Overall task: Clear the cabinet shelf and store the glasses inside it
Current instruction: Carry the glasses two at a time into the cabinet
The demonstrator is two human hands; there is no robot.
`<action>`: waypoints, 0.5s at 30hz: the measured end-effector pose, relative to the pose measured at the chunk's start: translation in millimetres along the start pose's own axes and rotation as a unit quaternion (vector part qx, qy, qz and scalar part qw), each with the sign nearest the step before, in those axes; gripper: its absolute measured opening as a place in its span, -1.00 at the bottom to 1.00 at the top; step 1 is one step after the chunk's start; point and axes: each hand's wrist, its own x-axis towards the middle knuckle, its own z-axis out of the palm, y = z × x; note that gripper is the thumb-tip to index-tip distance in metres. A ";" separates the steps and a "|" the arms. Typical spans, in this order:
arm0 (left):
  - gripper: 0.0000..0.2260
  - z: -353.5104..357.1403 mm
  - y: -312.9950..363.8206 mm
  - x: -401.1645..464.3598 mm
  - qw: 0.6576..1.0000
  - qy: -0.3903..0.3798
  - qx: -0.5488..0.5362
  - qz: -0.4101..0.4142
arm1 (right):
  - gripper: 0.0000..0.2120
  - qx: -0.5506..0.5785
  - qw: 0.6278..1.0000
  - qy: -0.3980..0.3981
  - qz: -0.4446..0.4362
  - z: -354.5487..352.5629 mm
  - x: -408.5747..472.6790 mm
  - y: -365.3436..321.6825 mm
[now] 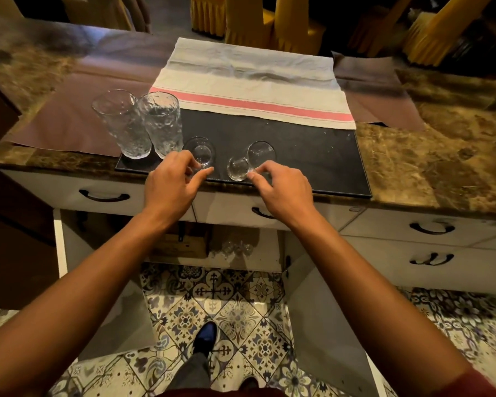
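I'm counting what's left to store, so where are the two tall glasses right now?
The two tall glasses stand side by side on the left end of the black mat, just left of the left hand and in front of the striped towel.

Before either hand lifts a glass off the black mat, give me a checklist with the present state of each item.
1. Left hand round the short clear glass: ok, fingers curl at it.
2. Right hand on the small round clear glass: ok, fingertips touch its rim; firm grip: cannot tell.
3. Third short glass free: ok.
4. Two tall textured glasses upright: ok.
5. Open cabinet shelf cleared: not ok, a box and glassware sit there.
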 end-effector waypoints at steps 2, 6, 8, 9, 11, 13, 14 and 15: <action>-0.70 -1.9 3.9 -4.8 1.000 0.007 -0.022 -0.004 | -0.72 0.006 1.000 0.003 0.006 -6.6 -8.7 5.0; -0.67 -5.0 15.5 -19.8 0.999 0.009 -0.046 0.009 | -0.71 0.044 0.999 0.016 0.006 -17.2 -31.9 17.3; -0.65 -4.3 23.3 -29.8 0.998 0.004 -0.056 0.015 | -0.72 0.057 0.998 0.021 0.005 -20.6 -43.8 24.7; -0.64 -3.3 27.8 -34.9 0.998 0.000 -0.060 0.017 | -0.72 0.060 0.998 0.023 0.006 -21.8 -49.1 28.7; -0.63 -0.7 36.7 -44.4 0.998 -0.007 -0.066 0.024 | -0.72 0.068 0.997 0.025 0.011 -23.9 -59.1 37.3; -0.63 1.7 45.3 -53.7 0.997 -0.008 -0.068 0.029 | -0.73 0.076 0.997 0.021 0.016 -26.1 -69.6 46.2; -0.63 2.8 49.6 -58.4 0.997 -0.009 -0.072 0.032 | -0.73 0.078 0.997 0.019 0.018 -27.3 -75.5 50.6; -0.65 3.9 53.8 -63.2 0.996 -0.011 -0.077 0.034 | -0.73 0.078 0.997 0.017 0.019 -28.4 -81.8 55.0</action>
